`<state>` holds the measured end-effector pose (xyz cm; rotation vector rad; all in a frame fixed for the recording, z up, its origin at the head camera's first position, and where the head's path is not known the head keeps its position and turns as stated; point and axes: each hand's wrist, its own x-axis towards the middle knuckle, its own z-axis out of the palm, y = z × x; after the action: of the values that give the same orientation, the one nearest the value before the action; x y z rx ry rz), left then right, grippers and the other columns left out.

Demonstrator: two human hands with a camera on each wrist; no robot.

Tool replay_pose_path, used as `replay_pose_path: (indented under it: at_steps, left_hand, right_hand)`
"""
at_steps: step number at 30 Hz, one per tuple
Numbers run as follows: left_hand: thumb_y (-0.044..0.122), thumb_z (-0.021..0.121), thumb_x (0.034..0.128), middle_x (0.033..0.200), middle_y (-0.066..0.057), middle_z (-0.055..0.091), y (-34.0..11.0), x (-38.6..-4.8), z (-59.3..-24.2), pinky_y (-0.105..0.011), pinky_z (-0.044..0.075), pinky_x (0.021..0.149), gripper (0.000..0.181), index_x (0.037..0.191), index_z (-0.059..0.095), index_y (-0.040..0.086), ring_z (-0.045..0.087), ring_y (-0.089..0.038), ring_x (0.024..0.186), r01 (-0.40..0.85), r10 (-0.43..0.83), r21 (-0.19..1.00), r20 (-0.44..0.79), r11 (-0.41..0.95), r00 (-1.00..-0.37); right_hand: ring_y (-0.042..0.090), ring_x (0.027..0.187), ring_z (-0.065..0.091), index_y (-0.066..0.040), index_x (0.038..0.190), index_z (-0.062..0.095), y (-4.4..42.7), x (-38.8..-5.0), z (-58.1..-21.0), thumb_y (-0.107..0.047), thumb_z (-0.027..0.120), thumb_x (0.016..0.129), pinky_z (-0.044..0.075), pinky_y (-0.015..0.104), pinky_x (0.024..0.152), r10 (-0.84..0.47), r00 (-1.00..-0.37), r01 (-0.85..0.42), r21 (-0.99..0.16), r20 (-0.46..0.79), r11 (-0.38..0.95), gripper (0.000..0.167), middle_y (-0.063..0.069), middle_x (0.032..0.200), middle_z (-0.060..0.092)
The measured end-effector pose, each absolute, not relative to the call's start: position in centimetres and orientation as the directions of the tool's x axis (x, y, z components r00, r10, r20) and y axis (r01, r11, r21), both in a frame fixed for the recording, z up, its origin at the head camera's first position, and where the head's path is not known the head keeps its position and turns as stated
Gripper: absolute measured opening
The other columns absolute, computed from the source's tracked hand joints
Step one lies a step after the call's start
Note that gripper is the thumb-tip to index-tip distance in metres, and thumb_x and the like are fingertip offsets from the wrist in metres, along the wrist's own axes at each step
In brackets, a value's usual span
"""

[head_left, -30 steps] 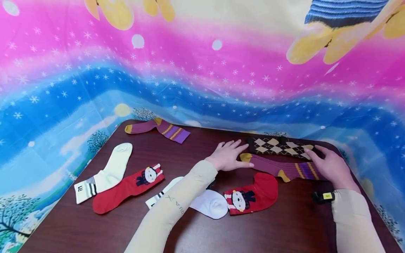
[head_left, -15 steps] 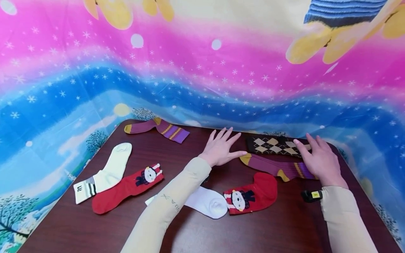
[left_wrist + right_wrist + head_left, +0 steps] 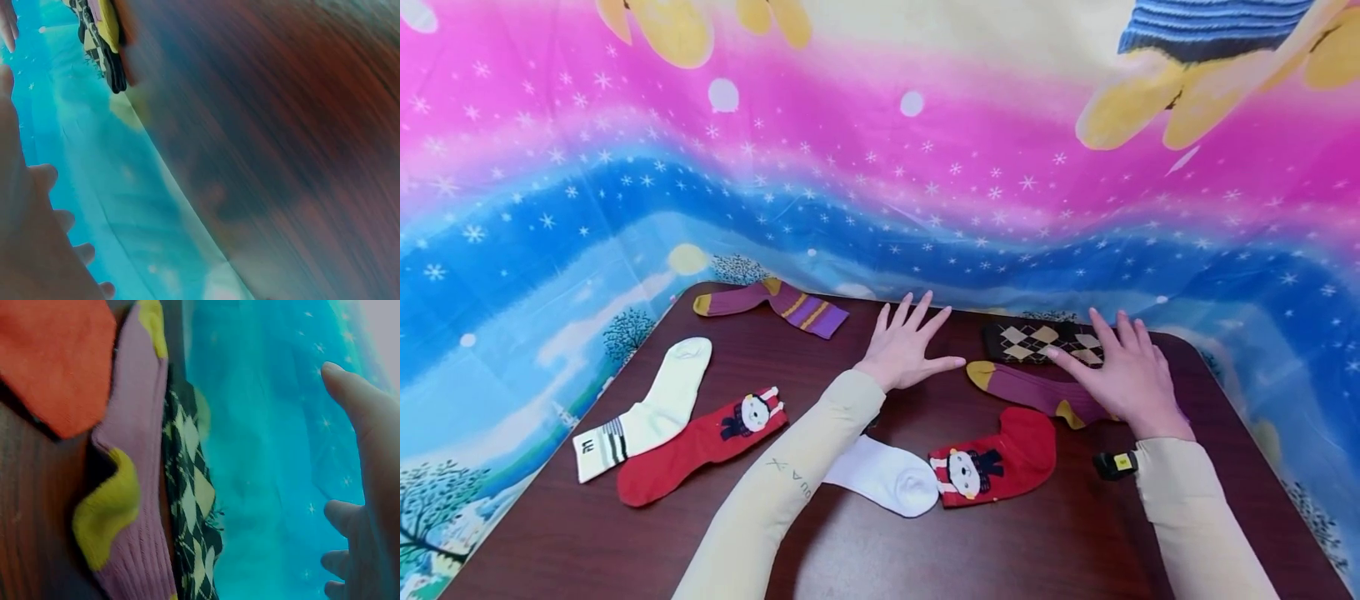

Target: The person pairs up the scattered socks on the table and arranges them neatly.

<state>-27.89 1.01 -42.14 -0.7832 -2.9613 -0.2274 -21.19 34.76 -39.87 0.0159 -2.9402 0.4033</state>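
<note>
My left hand (image 3: 902, 346), fingers spread, hovers over the table's far middle and holds nothing. Its thumb points toward the mustard toe of a purple sock (image 3: 1030, 390), a little apart from it. My right hand (image 3: 1123, 375) hangs above that sock's striped cuff, hiding much of it, and covers one end of a brown-black argyle sock (image 3: 1045, 343). In the right wrist view the purple sock (image 3: 134, 412) and argyle sock (image 3: 190, 481) lie side by side, and that hand's straight fingers (image 3: 340, 515) touch neither.
Another purple sock (image 3: 808, 312) lies far left. A white sock (image 3: 673, 392) overlaps a red cartoon sock (image 3: 700, 450). Nearer the middle, a second white sock (image 3: 887, 479), partly under my left sleeve, meets another red sock (image 3: 1030, 454). A patterned cloth (image 3: 850, 208) hangs behind the table.
Both hands have lifted off the purple and argyle socks and drifted left, fingers spreading. The socks stay where they were.
</note>
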Motion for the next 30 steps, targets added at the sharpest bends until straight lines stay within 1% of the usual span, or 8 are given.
replay_pose_path:
  at_steps: [4,11,17,21,25,30]
  left_hand:
    - [0.089,0.030,0.0873,0.170,0.002,-0.004,0.3,-28.1,-42.2,-0.059,-0.001,0.118,0.093,0.164,0.009,0.040,-0.005,-0.030,0.154,0.484,0.469,0.136,0.126,0.865,-0.874]
    - [0.092,0.027,0.0837,0.170,0.003,-0.007,-1.1,-27.9,-41.8,-0.063,-0.007,0.116,0.095,0.162,0.003,0.044,-0.008,-0.032,0.154,0.452,0.437,0.138,0.125,0.881,-0.891]
    - [0.092,0.028,0.0836,0.170,0.003,-0.006,-2.1,-27.5,-41.4,-0.063,-0.005,0.116,0.096,0.162,0.003,0.044,-0.005,-0.031,0.154,0.459,0.441,0.132,0.142,0.879,-0.886]
    - [0.091,0.030,0.0840,0.170,0.002,-0.004,-2.9,-27.3,-41.1,-0.065,-0.002,0.116,0.096,0.163,0.006,0.042,-0.003,-0.032,0.154,0.468,0.446,0.142,0.162,0.872,-0.880]
    - [0.091,0.032,0.0841,0.170,0.001,-0.002,-3.8,-26.9,-40.9,-0.065,-0.002,0.116,0.097,0.164,0.008,0.040,-0.004,-0.031,0.154,0.464,0.441,0.150,0.162,0.873,-0.883]
    - [0.090,0.035,0.0839,0.170,0.000,0.000,-5.0,-26.7,-40.7,-0.065,-0.002,0.116,0.099,0.164,0.012,0.037,-0.002,-0.032,0.154,0.453,0.433,0.145,0.150,0.880,-0.889]
  right_hand:
    - [0.049,0.149,-0.012,-0.021,0.165,0.009,33.9,-21.2,-40.2,-0.080,0.050,0.088,0.000,0.077,0.107,0.008,-0.984,-0.040,-0.261,0.180,0.965,0.105,0.029,0.165,-0.001]
    - [0.050,0.149,-0.011,-0.026,0.165,0.013,32.2,-20.9,-40.0,-0.081,0.051,0.087,-0.004,0.075,0.109,-0.033,-0.985,-0.078,-0.264,0.172,0.961,0.103,0.026,0.166,-0.001]
    - [0.049,0.150,-0.009,-0.027,0.165,0.014,31.0,-21.1,-40.0,-0.081,0.050,0.087,0.000,0.078,0.107,-0.052,-0.981,-0.098,-0.250,0.185,0.963,0.102,0.025,0.166,0.001]
    - [0.047,0.150,-0.008,-0.026,0.165,0.016,30.3,-21.1,-40.0,-0.080,0.054,0.086,0.002,0.077,0.108,-0.072,-0.977,-0.125,-0.269,0.200,0.955,0.103,0.024,0.167,0.002]
    - [0.047,0.151,-0.005,-0.025,0.165,0.018,29.6,-21.0,-40.0,-0.079,0.058,0.085,0.003,0.077,0.108,-0.090,-0.972,-0.149,-0.275,0.215,0.950,0.104,0.024,0.167,0.005]
    - [0.045,0.151,-0.005,-0.024,0.165,0.019,28.7,-21.0,-40.0,-0.080,0.057,0.085,0.005,0.077,0.108,-0.092,-0.973,-0.150,-0.276,0.212,0.949,0.104,0.024,0.167,0.006]
